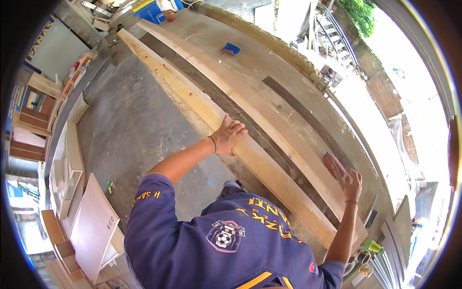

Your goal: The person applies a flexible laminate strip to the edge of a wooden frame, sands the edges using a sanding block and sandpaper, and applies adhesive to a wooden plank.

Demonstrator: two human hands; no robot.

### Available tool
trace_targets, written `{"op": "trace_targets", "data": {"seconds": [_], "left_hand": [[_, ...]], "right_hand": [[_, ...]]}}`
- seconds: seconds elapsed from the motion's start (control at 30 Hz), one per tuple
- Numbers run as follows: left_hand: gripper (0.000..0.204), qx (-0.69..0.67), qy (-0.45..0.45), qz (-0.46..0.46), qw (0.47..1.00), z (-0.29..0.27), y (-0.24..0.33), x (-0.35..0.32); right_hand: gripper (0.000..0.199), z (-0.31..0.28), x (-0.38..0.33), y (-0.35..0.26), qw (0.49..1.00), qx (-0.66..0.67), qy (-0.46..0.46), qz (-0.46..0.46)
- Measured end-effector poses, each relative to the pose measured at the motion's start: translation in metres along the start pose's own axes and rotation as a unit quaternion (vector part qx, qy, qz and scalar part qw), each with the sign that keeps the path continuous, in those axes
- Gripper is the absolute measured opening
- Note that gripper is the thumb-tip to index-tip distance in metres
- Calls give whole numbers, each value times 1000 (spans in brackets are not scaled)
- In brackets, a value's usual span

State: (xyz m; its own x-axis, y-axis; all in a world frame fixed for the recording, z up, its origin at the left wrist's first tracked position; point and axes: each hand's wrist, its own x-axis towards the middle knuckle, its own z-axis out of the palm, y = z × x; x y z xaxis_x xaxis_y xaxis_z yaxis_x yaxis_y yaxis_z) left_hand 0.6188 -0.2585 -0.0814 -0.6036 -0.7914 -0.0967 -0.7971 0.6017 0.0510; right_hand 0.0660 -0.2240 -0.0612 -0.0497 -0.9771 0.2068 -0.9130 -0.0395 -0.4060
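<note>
My left hand is closed over the near long pale wooden board, its fingers over the far edge. This board runs diagonally from the far left to the near right. Beyond it lies a second long wooden board, with a dark gap between the two. My right hand is at the right, past the second board, with bent fingers. They close at the near end of a curled reddish-brown piece that looks like sandpaper. Its exact grip there is hard to make out.
A blue and brown scrap lies on the worktop beyond the boards, near a dark strip. A blue container stands at the far end. Wooden cabinet parts stand at the left. A green cup and stacked strips are at the lower right.
</note>
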Motion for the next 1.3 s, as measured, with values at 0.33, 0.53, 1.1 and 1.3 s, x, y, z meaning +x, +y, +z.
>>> {"op": "trace_targets", "data": {"seconds": [0.33,0.53,1.1,1.3], "left_hand": [[97,-23,43,32,998,-19,25,38],[96,6,39,18,999,-22,31,37],[99,9,10,3,1000,-41,30,35],[97,13,39,24,999,-34,18,52]], "right_hand": [[94,4,-102,-133,978,-45,-189,-77],[87,13,-109,-127,983,-66,-129,-114],[81,12,-110,-136,984,-53,-126,-112],[79,14,-112,-144,986,-72,-88,-123]]}}
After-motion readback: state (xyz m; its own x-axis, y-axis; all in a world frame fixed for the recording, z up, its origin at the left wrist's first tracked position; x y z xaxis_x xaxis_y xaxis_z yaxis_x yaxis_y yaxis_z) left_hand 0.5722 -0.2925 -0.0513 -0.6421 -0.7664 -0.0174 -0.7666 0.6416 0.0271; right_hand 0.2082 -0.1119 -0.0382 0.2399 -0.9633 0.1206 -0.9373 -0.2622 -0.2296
